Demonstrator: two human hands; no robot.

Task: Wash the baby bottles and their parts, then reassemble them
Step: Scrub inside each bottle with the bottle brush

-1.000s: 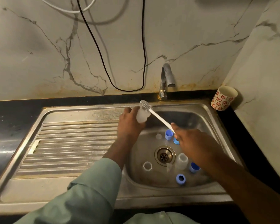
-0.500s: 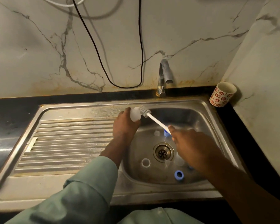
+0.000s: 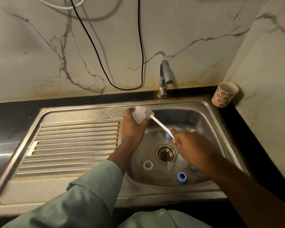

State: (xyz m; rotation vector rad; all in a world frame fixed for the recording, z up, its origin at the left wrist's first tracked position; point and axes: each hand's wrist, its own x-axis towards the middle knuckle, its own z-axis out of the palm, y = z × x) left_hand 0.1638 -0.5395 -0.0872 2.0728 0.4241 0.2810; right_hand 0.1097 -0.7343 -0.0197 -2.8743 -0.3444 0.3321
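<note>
The black worktop (image 3: pixel 10 116) carries a stainless steel sink unit (image 3: pixel 89 193) set against the marble wall. The ribbed drainboard (image 3: pixel 69 145) takes up the left part of the unit; the basin (image 3: pixel 209 129) takes up the right part. A metal tap (image 3: pixel 164 76) stands at the rear edge of the worktop, behind the basin. A paper cup with a red flower print (image 3: pixel 223 96) stands in the rear right corner of the worktop, next to the wall. A black cable (image 3: pixel 140 46) hangs in a loop on the wall above the rear edge.

The left hand (image 3: pixel 133 129) is at the rear left rim of the basin. Its fingers are curled round a translucent baby bottle (image 3: pixel 138 115), which tilts with one end up and to the right. The right hand (image 3: pixel 192 148) is above the centre of the basin. Its fingers pinch the white handle of a bottle brush (image 3: pixel 160 123). The grey bristle head of the brush touches the upper end of the bottle.

The drain (image 3: pixel 165 153) is in the middle of the basin floor. Loose parts lie round it:
- a white ring (image 3: pixel 148 165) to the left of the drain;
- a blue ring (image 3: pixel 181 176) near the front wall of the basin;
- a blue part (image 3: pixel 168 134) behind the drain, partly hidden by the brush handle and the right hand;
- a clear part (image 3: pixel 159 134) just beside it, too faint to identify.
</note>
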